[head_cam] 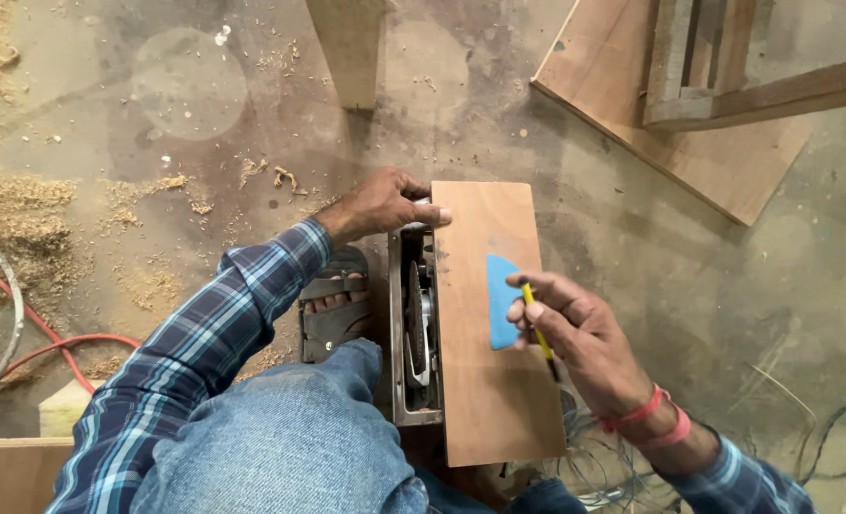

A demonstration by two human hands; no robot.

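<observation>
A rectangular plywood board (485,381) lies lengthwise in front of me on top of a circular saw (413,324), whose blade and metal base show along the board's left edge. My left hand (380,202) grips the board's far left corner. A blue curved template (499,300) rests on the board's middle. My right hand (575,333) holds a yellow pencil (537,328) with its tip against the template's right edge, fingers steadying the blue piece.
The concrete floor is strewn with sawdust (23,205). A red cable (52,347) and grey hose run at the left. A large plywood sheet (699,124) with a wooden frame (727,76) lies at the far right. A wood post (352,48) stands ahead. My sandalled foot (333,309) is beside the saw.
</observation>
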